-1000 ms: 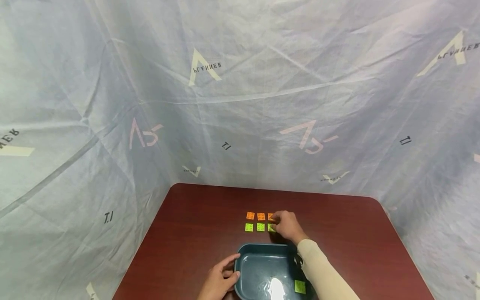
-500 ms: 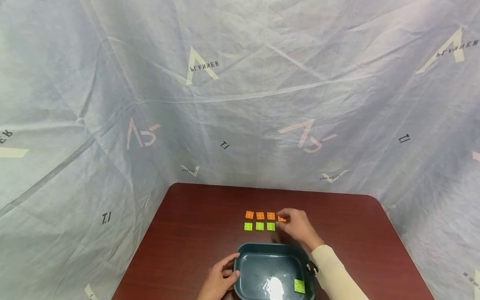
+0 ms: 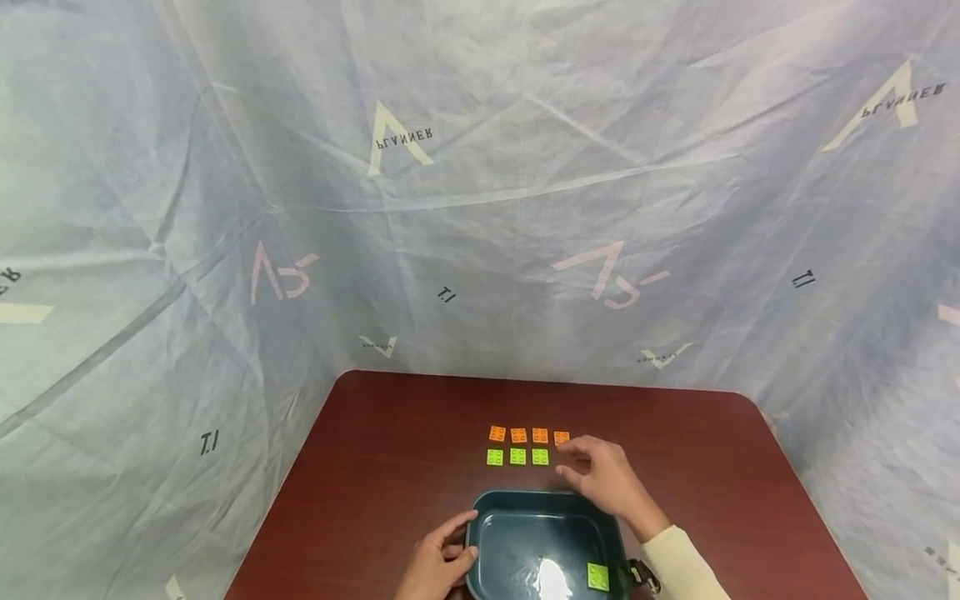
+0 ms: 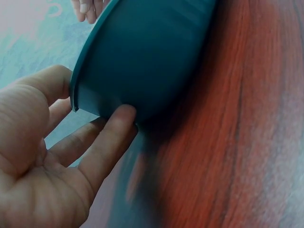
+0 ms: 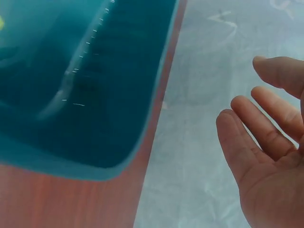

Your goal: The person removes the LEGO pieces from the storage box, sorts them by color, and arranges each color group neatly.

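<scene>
My left hand (image 3: 438,557) holds the left edge of a dark teal plastic tub (image 3: 536,500). In the left wrist view its fingers (image 4: 111,133) lie against the tub's outer wall and rim. Beyond the tub, several orange toy bricks (image 3: 518,436) form a row. Three lime green bricks (image 3: 517,457) line up in front of them. Another green brick (image 3: 597,577) lies inside the tub, toward its right side. My right hand (image 3: 607,477) hovers just right of the rows, fingertips near the rightmost orange brick (image 3: 561,438). The right wrist view shows it holding nothing, fingers spread apart.
Everything rests on a dark red wooden table (image 3: 375,467) with rounded far corners. A pale grey cloth backdrop (image 3: 480,208) with printed marks hangs behind and on both sides. A dark strap (image 3: 643,575) sits at the right wrist, close to the tub's right rim.
My right hand has set an orange brick at the right end of the far row, let go, and drawn back toward the tub. The left hand stays on the tub.
</scene>
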### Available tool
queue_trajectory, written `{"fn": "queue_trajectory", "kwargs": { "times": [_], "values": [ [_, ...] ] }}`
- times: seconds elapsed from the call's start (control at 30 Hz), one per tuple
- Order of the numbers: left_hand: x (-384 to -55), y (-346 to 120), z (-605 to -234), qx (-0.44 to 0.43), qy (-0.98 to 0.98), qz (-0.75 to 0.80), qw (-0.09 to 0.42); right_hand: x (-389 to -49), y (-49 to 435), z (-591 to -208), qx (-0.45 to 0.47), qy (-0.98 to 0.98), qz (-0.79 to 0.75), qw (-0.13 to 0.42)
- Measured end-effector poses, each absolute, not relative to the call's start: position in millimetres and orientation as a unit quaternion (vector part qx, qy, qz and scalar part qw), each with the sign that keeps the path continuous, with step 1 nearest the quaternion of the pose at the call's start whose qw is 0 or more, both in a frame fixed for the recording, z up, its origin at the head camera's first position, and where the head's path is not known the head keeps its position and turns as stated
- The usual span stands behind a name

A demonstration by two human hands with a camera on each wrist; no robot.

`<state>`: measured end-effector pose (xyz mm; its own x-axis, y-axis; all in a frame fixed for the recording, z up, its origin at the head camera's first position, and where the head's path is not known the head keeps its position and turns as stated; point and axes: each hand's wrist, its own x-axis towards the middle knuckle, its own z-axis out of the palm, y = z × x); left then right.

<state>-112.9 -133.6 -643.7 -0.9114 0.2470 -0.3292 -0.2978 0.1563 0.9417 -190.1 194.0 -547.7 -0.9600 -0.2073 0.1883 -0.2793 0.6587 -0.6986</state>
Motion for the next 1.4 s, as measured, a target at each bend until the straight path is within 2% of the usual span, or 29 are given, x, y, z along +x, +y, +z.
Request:
{"fn": "queue_trajectory", "kwargs": {
  "times": [0.43, 0.7, 1.03, 1.2, 1.4],
  "values": [
    [-113, -135, -645, 0.0, 0.734, 0.649, 0.199, -154, 202, -556, 0.184, -0.913, 0.362, -0.023],
    [-112, -138, -647, 0.013, 0.73, 0.654, 0.201, -137, 206, -570, 0.249, -0.91, 0.33, -0.024],
    [-116, -136, -648, 0.013, 0.728, 0.656, 0.198, -131, 215, -580, 0.305, -0.899, 0.296, -0.106],
    [-115, -138, -646, 0.01, 0.731, 0.656, 0.188, -129, 213, -584, 0.318, -0.91, 0.244, -0.106],
    [-114, -136, -647, 0.009, 0.738, 0.647, 0.19, -127, 211, -583, 0.296, -0.909, 0.224, -0.19]
  ]
}}
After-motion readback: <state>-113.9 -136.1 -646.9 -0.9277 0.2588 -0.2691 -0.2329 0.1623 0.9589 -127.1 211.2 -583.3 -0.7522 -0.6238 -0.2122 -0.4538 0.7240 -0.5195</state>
